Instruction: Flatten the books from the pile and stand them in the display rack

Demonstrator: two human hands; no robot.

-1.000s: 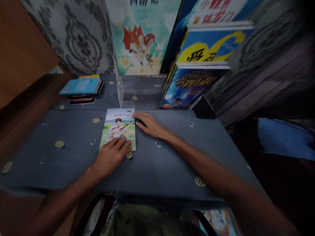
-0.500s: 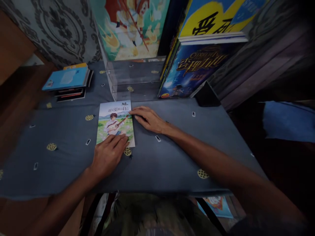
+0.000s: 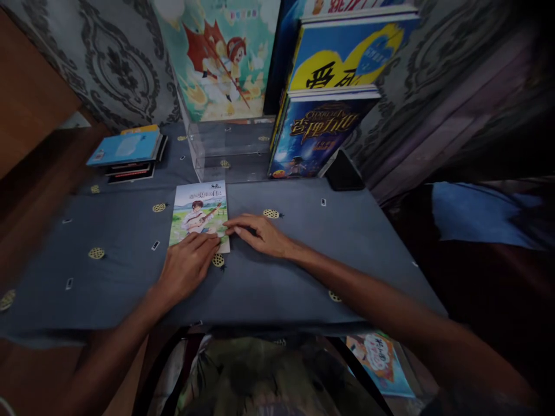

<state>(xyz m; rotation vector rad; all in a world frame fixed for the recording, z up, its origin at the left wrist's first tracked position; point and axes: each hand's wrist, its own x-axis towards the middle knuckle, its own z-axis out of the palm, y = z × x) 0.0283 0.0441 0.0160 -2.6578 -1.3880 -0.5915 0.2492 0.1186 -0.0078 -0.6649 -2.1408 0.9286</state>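
Observation:
A book point(image 3: 184, 216) lies flat on the cloth-covered table, its cover showing a dark-haired figure with a guitar in a green field. My left hand point(image 3: 188, 260) rests over the lower edge of its cover, fingers stretched out and covering part of the picture. At the right edge of the book is my right hand point(image 3: 255, 231), its fingers extended and the fingertips touching the cover's edge. The right thumb sits slightly below the index finger, and the book appears closed.
A clear book rack point(image 3: 229, 169) stands behind, with a blue fantasy book point(image 3: 323, 136) and a yellow-and-blue book point(image 3: 342, 55) at its right. A pile of books point(image 3: 128, 147) lies at the back left. A black bookend point(image 3: 344, 173) stands right; another book point(image 3: 381, 364) is below the table edge.
My right hand has slid down along the book's right edge, from near its top to its lower half. The left hand stays on the lower cover. The camera view has shifted.

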